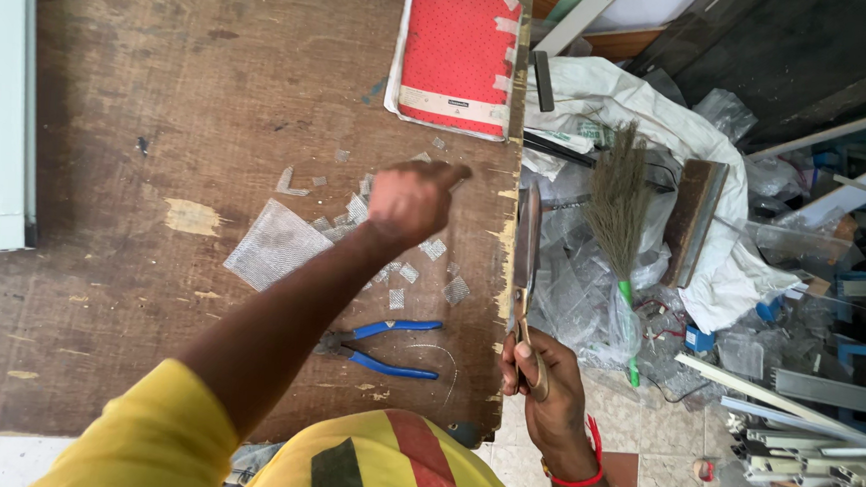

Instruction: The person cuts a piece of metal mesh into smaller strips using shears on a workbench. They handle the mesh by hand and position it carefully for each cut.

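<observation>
Counts, head view:

- hands: two. One left hand, one right hand.
- scissors: one pair, long-bladed.
- blue-handled pliers: one pair.
- red notebook: one.
- large mesh piece: one.
- small mesh offcuts: about a dozen scattered on the wooden table; exact number cannot be told, some are too small.
- table: one.
- white frame at the table's left edge: one.
- hand broom with green handle: one.
- white sack: one.
- red wristband: one.
- aluminium profiles stacked at right: many, overlapping, not countable.
</observation>
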